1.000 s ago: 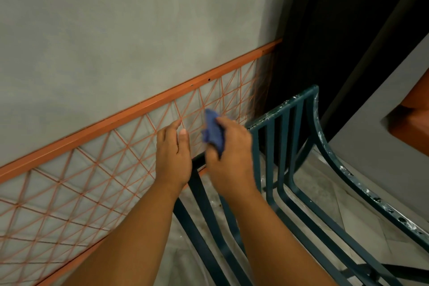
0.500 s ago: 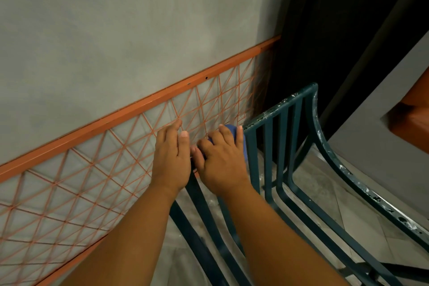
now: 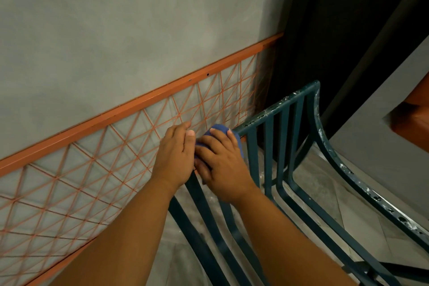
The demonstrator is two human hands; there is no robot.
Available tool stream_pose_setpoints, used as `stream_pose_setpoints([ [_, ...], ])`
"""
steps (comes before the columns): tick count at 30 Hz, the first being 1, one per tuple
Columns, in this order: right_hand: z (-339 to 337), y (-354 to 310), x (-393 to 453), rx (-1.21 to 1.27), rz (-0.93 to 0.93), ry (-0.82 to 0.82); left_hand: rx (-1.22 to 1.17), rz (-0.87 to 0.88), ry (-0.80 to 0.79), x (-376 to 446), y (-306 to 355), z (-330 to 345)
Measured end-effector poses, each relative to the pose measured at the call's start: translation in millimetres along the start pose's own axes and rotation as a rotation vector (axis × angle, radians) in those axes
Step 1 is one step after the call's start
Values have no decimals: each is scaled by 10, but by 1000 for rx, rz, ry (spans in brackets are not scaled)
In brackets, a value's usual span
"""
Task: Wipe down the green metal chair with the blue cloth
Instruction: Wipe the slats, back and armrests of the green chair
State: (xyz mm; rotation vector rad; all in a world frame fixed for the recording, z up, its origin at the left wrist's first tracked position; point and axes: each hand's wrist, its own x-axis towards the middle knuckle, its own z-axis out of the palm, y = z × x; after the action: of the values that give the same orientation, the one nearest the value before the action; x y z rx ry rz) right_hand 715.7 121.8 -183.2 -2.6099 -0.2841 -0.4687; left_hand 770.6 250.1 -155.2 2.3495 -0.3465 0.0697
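Observation:
The green metal chair has a slatted back and seat, with chipped paint on its top rail and right arm. My right hand presses the blue cloth onto the top rail near its left end; only a bit of cloth shows above my fingers. My left hand grips the rail's left end right beside it, thumb touching my right hand. The rail under both hands is hidden.
An orange wire-mesh panel with an orange frame leans against the grey wall just behind the chair's back. A dark doorway lies at the upper right. An orange object sits at the right edge. Grey floor shows through the slats.
My right hand, which held the bunched cloth lifted above the rail, has come down and now presses it flat on the top rail. My left hand has stayed on the rail.

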Motion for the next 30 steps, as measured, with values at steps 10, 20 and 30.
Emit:
stream_pose_setpoints([
  [10, 32, -40, 56, -11, 97, 22, -7, 12, -9, -6, -7, 5],
  [20, -74, 28, 219, -55, 275, 22, -1, 14, -14, -4, -10, 17],
  [30, -261, 297, 213, -111, 198, -53, -185, -53, 0, -24, 17, -21],
])
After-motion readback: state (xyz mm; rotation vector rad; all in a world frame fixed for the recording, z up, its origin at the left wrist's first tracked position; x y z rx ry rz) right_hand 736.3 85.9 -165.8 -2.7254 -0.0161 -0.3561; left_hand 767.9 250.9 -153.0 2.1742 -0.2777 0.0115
